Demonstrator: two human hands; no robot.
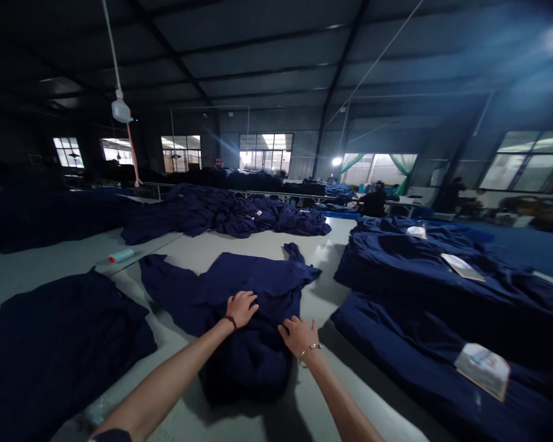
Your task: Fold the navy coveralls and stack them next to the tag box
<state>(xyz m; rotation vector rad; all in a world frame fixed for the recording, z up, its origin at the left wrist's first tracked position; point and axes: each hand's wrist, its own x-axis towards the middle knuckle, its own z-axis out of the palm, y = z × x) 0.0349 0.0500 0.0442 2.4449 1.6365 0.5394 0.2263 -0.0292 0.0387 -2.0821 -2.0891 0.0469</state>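
L hand (242, 309) open, palm down on crumpled navy cloth garment (258, 288); R hand (299, 336) open too, fingertips on it, no grip; garment on pale grey surface (239, 248).

From the head, the camera looks forward and down at the hands (242, 310).
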